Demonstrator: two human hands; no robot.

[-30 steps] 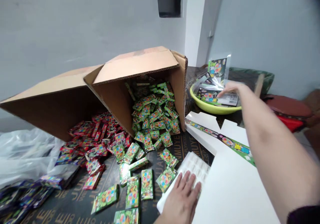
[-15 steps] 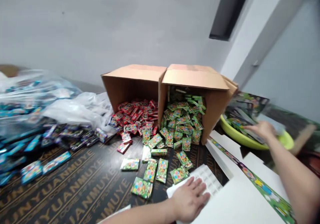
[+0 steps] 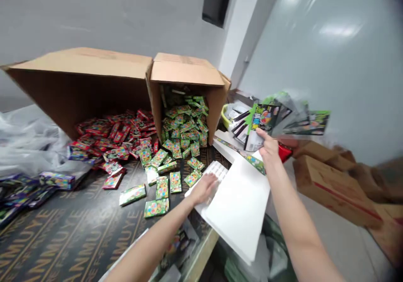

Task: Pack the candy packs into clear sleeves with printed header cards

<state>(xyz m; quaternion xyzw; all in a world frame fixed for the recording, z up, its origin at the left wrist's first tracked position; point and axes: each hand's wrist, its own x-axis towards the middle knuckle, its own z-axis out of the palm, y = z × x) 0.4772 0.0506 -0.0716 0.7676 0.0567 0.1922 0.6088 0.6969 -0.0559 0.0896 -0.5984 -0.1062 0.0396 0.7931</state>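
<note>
Grey walls (image 3: 110,17) are standing behind a dark table (image 3: 85,223), on which yellowish letters are being shown. Near the yellow basin (image 3: 224,116), a fan of printed bags (image 3: 264,116) is being held up by the right hand (image 3: 269,145). Its grip is being kept narrow, with thumb and fingers closed on the lower part of the bags. The front bag is being held nearly upright, its long axis leaning a little to the right at the top; the others are being spread toward the right, thin, glossy and partly blurred.

By the left hand (image 3: 206,188), open and palm down, a stack of white sheets (image 3: 217,169) is being pressed. The long axis of the stack is running diagonally, away and to the right. Beside it, smooth white cardboard (image 3: 242,198) is pointing mostly away, its near end passing beyond the table edge.

From two brown corrugated boxes, the left box (image 3: 91,63) and the right box (image 3: 189,69), shiny red packets (image 3: 116,135) and green packets (image 3: 185,126), small and rectangular, are being spilled in mixed directions.
</note>
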